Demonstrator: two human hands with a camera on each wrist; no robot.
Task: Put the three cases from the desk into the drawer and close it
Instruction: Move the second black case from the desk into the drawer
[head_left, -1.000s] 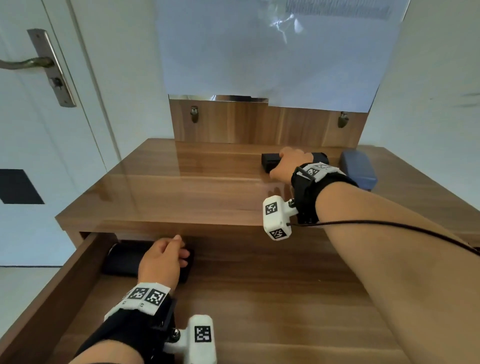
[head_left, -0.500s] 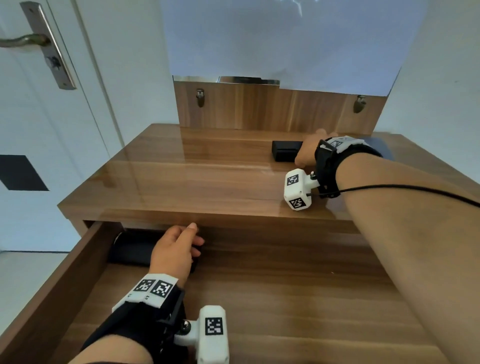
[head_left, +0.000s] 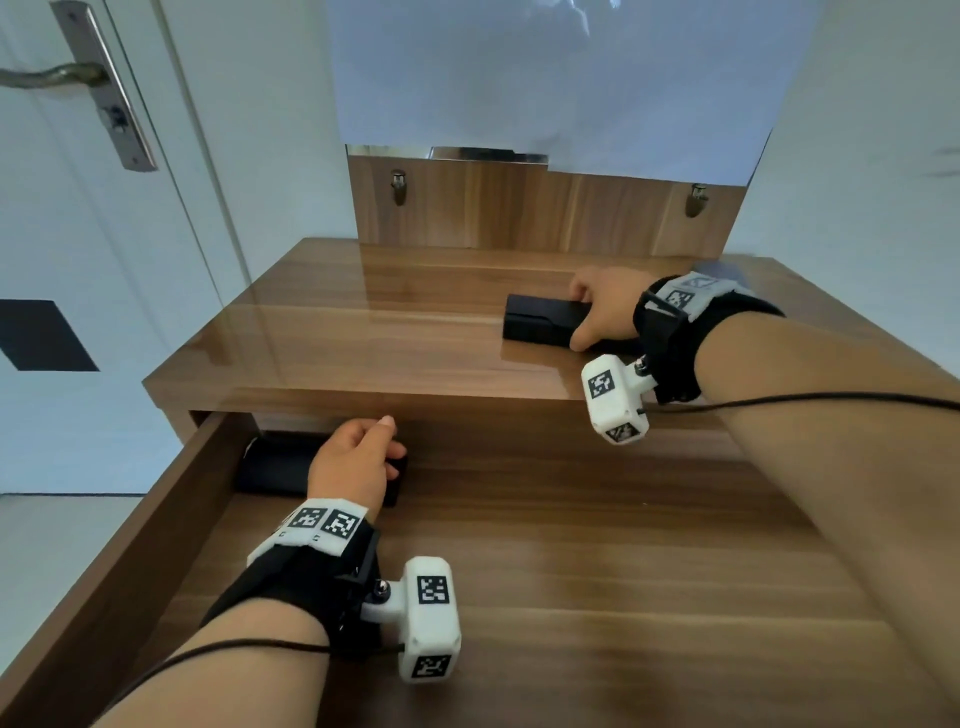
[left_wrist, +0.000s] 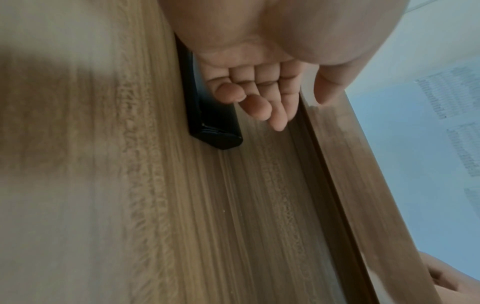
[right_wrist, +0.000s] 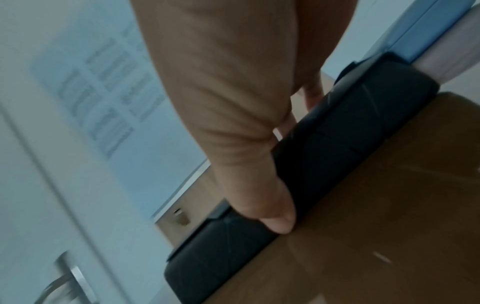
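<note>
I can read no words or numbers anywhere. The paper (head_left: 545, 78) on the wall above my desk carries blocks of printed lines, too blurred to make out. The bands (head_left: 324, 522) and white camera blocks (head_left: 432, 592) on my wrists bear black-and-white square code patterns only.

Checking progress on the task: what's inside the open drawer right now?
One black case lies at the back left of the drawer; the left hand hides part of it.
</note>
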